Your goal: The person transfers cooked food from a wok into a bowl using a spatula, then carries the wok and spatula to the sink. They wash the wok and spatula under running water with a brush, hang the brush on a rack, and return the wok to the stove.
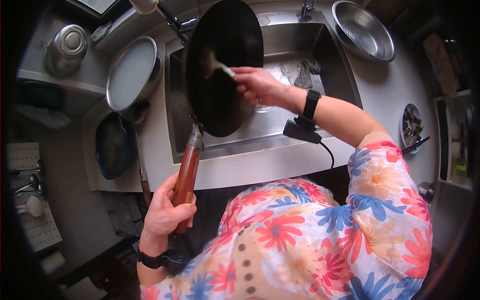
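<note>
A large black wok is tilted up over the left part of the steel sink. My left hand is wrapped round its reddish-brown wooden handle. Over the wok's dark inner face, my right hand grips a brush-like tool by its pale handle. The tool's far end is blurred, so its exact kind is unclear. Some dark, wet-looking scraps lie in the sink, right of the wok.
Left of the sink stand a white-topped steel bowl, a blue basin and a metal pot. A steel bowl is at the back right. A food plate with chopsticks sits on the right counter. A faucet rises behind the wok.
</note>
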Tool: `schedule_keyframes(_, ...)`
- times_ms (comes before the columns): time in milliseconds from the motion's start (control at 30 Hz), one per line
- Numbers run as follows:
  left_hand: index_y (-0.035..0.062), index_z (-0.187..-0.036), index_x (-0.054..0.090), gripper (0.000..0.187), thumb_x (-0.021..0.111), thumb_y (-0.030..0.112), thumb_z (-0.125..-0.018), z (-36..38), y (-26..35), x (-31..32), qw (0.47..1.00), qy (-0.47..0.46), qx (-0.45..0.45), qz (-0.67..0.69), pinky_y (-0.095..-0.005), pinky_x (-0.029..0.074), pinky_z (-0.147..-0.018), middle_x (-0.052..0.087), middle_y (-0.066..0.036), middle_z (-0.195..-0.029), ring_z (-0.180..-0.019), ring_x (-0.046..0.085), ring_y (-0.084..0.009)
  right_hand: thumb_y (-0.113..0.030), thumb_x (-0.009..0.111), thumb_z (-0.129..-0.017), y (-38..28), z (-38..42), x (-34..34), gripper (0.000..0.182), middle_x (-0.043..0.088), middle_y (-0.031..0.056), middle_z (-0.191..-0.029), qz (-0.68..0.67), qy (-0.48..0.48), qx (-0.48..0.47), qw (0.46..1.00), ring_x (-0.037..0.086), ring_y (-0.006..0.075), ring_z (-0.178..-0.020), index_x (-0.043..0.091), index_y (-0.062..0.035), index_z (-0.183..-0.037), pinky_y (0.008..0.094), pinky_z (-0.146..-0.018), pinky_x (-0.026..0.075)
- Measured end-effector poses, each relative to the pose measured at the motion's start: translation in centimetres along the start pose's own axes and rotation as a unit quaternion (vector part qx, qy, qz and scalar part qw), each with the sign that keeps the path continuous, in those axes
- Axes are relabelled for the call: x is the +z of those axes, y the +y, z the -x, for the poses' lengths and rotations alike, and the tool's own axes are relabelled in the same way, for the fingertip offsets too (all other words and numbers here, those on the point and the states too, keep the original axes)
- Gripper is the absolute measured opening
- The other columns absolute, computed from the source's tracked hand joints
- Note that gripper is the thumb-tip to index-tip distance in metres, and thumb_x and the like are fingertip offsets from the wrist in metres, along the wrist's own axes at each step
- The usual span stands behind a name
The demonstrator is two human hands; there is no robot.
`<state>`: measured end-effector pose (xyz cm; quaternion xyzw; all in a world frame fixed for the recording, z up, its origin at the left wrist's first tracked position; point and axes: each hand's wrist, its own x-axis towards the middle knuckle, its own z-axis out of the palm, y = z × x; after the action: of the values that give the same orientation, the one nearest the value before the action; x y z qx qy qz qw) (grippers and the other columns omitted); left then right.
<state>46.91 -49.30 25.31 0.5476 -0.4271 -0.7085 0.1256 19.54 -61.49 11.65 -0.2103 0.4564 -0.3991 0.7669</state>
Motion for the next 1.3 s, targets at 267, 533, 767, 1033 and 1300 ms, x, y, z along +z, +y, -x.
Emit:
schedule_keyframes(267, -0.0022, -0.124, 0.036, 0.065, 0.061, -0.003, -0.064, 1.4, -1.4, -1.5, 0.998, -0.009, 0.027, 0.047, -0.0234, 0.048, -0.042, 0.052, -0.007, -0.070, -0.047, 0.052, -0.0119, -0.003, 0.049, -0.075, 2.8, 0.3, -7.3, 0.041, 0.062, 0.0176, -0.094, 0.820, 0.007, -0.019, 0.572, 0.057, 0.0339, -0.094, 0.058, -0.0149, -0.113, 0.0396, -0.081, 0.046)
schedule_keyframes(533, -0.0028, -0.123, 0.038, 0.062, 0.061, -0.001, -0.065, 3.5, -3.6, -5.1, 0.998, -0.004, 0.056, 0.022, -0.0222, 0.046, -0.043, 0.051, -0.005, -0.069, -0.049, 0.052, -0.0102, -0.010, 0.052, -0.084, 1.3, 3.4, -2.1, 0.032, 0.062, 0.0180, -0.090, 0.526, 0.062, -0.126, 0.839, 0.060, 0.0227, -0.076, 0.055, -0.0064, -0.115, 0.0327, -0.070, 0.047)
schedule_keyframes(767, -0.0029, -0.125, 0.036, 0.064, 0.060, -0.001, -0.065, 5.0, -3.6, -8.1, 0.997, -0.038, 0.069, -0.019, -0.0217, 0.044, -0.043, 0.050, -0.004, -0.069, -0.050, 0.051, -0.0090, -0.009, 0.049, -0.084, 7.0, 3.3, 3.8, 0.032, 0.063, 0.0139, -0.094, 0.729, 0.021, -0.166, 0.664, 0.061, 0.0286, -0.085, 0.057, -0.0160, -0.114, 0.0366, -0.075, 0.048)
schedule_keyframes(1033, -0.0034, -0.125, 0.036, 0.064, 0.059, -0.002, -0.066, 5.8, -3.9, -10.6, 0.993, -0.036, 0.098, -0.062, -0.0198, 0.040, -0.043, 0.050, -0.002, -0.072, -0.050, 0.049, -0.0072, -0.018, 0.050, -0.085, 2.1, 6.8, -0.4, 0.036, 0.055, 0.0063, -0.063, 0.505, 0.202, -0.052, 0.837, 0.054, 0.0153, -0.048, 0.050, -0.0067, -0.119, 0.0281, -0.042, 0.044)
schedule_keyframes(1300, -0.0023, -0.123, 0.038, 0.060, 0.057, -0.002, -0.066, 5.1, -4.7, -11.4, 0.988, -0.049, 0.108, -0.097, -0.0201, 0.038, -0.040, 0.050, -0.001, -0.071, -0.047, 0.047, -0.0058, -0.019, 0.048, -0.089, 4.4, 11.2, 1.1, 0.042, 0.049, -0.0003, -0.058, 0.141, 0.156, -0.046, 0.977, 0.039, 0.0049, -0.038, 0.038, -0.0091, -0.129, 0.0178, -0.033, 0.028)
